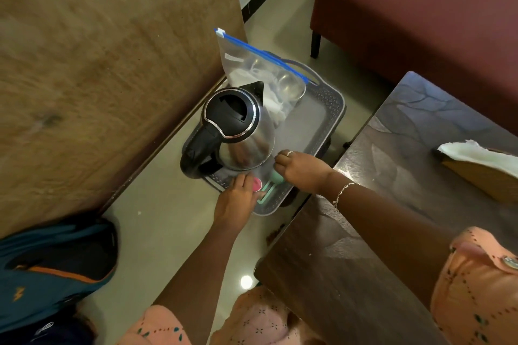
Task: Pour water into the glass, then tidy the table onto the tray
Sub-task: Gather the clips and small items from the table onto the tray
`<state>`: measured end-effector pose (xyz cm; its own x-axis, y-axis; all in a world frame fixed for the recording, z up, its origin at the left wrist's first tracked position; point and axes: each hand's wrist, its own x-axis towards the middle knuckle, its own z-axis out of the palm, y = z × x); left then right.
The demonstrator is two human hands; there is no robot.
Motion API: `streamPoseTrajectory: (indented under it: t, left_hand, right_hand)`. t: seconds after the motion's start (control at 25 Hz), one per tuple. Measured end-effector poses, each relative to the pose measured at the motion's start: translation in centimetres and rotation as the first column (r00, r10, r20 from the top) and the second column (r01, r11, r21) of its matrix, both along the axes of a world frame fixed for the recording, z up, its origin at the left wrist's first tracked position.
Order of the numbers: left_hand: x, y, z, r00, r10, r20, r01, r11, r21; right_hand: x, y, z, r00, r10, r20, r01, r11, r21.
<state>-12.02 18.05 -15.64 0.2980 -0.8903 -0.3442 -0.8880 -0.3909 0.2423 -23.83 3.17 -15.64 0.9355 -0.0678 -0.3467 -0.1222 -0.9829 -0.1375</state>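
Steel kettle on grey tray; both hands' grip closed at its near rim, contents unclear

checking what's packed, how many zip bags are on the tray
2: one zip bag with a blue slider stands behind the kettle; a second clear bag is under both hands at the tray's near end.

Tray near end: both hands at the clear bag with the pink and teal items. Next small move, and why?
Probably lay the small bag flat on the tray and let go: both the left hand and right hand pinch it, beside the kettle.
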Motion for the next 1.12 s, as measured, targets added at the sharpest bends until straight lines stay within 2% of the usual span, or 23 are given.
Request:
streamPoseTrajectory:
  t: [0.08,0.2,0.36,0.48,0.72,1.0,1.12]
  left_hand:
    - [-1.3,0.6,1.5,0.992,-0.040,0.119,0.056,0.989,-0.135]
    - [-4.8,0.5,3.1,0.982,-0.047,0.184,0.083,0.978,-0.191]
    - [-11.2,-0.2,4.2,0.938,-0.179,0.297,0.224,0.966,-0.127]
    - [-17.1,-0.9,4.5,0.918,-0.285,0.275,0.329,0.936,-0.128]
    - [-28.8,-1.7,4.3,0.847,-0.488,0.211,0.512,0.856,-0.073]
    - [-41.4,-0.8,3.5,0.658,-0.744,0.113,0.750,0.661,-0.010]
    - [-46.2,-0.7,3.0,0.560,-0.826,0.063,0.827,0.562,0.015]
  right_hand:
    - [-3.0,-0.1,1.1,0.971,-0.085,0.225,0.105,0.992,-0.076]
    - [-8.3,1.0,2.3,0.918,-0.216,0.333,0.282,0.945,-0.166]
    - [-15.5,3.2,3.3,0.859,-0.389,0.333,0.461,0.870,-0.176]
    - [-22.5,5.0,4.2,0.801,-0.515,0.304,0.581,0.793,-0.186]
    - [-36.6,9.4,5.2,0.625,-0.745,0.234,0.779,0.614,-0.127]
    - [-52.5,16.3,5.2,0.313,-0.936,0.160,0.950,0.306,-0.066]
    - [-58.6,19.0,4.7,0.070,-0.993,0.094,0.997,0.071,0.008]
